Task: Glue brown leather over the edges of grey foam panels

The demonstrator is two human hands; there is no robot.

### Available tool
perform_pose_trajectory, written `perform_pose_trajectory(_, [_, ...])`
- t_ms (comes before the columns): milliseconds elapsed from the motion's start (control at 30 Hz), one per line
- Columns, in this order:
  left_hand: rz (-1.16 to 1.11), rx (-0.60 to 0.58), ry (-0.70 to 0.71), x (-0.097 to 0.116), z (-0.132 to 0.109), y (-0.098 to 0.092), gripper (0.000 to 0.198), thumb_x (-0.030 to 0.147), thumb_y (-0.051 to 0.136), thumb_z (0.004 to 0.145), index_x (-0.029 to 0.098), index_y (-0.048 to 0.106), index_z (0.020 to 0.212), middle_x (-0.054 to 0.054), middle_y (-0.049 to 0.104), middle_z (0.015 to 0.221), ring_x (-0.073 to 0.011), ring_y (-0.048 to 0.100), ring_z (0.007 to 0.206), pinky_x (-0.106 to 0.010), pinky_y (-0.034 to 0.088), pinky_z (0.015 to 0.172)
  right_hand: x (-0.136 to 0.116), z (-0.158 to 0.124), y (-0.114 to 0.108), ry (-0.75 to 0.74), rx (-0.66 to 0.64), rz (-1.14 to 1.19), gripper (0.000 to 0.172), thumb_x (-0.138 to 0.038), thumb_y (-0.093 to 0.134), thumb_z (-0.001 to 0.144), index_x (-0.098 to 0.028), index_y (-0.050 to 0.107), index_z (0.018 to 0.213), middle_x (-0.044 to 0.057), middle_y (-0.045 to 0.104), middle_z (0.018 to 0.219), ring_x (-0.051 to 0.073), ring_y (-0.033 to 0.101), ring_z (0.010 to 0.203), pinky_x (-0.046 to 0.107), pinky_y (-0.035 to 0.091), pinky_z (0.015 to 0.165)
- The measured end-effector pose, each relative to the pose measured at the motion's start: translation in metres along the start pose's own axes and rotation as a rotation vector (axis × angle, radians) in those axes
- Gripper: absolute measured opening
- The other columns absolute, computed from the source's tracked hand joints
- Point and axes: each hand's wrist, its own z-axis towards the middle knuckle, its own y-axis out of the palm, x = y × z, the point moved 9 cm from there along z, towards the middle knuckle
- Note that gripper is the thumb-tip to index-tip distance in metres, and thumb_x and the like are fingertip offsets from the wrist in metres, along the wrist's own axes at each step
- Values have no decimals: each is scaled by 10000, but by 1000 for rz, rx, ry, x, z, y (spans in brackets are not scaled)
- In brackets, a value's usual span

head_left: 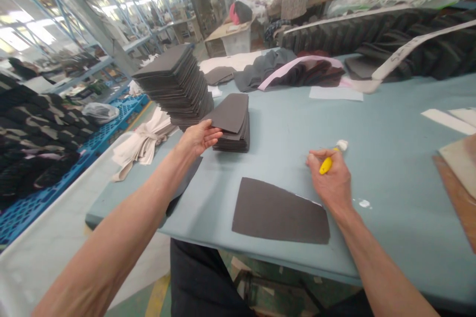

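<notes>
My left hand [204, 137] reaches to a low stack of dark grey cut pieces [232, 146] and pinches the corner of the top piece [232, 113], lifting that edge off the ones below. In my right hand [332, 176] is a yellow-handled tool [326, 164], held like a pen over the table; its working end is hidden behind my fingers. A white lump [342, 145] shows just beyond that hand. A single dark grey panel [280, 213], with a thin white line along part of its upper edge, lies flat near the table's front edge.
A tall, leaning stack of dark pieces [176, 84] stands behind the low stack. Tied beige strips [143, 141] lie at the left. Dark pieces with a pink strip [301, 67] line the back of the blue-green table [282, 124]. A brown board [457, 193] sits at right.
</notes>
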Motion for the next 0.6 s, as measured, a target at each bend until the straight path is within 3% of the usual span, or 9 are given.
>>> perform_pose_trajectory(300, [168, 19, 58, -7, -16, -7, 305, 324, 605, 1083, 156, 619, 829, -43, 737, 695, -108, 660, 495, -175, 470, 440, -1, 0, -1, -24, 17, 9, 401, -609, 636, 853, -253, 631, 1037, 88, 769, 960, 274, 755, 869, 500, 577, 955])
perform_pose_trajectory(500, [372, 21, 189, -16, -16, -22, 513, 659, 600, 1015, 205, 543, 784, 29, 579, 572, -112, 607, 475, -188, 447, 462, 1, -1, -2, -42, 29, 27, 410, -627, 644, 868, -260, 638, 1050, 91, 787, 1017, 289, 774, 922, 522, 572, 970])
perform_pose_trajectory(600, [550, -54, 327, -17, -29, -24, 546, 733, 568, 960, 217, 566, 782, 26, 578, 575, -128, 604, 496, -208, 431, 482, 2, -1, -1, -47, 25, 25, 401, -616, 652, 878, -259, 639, 1060, 90, 791, 1024, 289, 778, 922, 520, 576, 961])
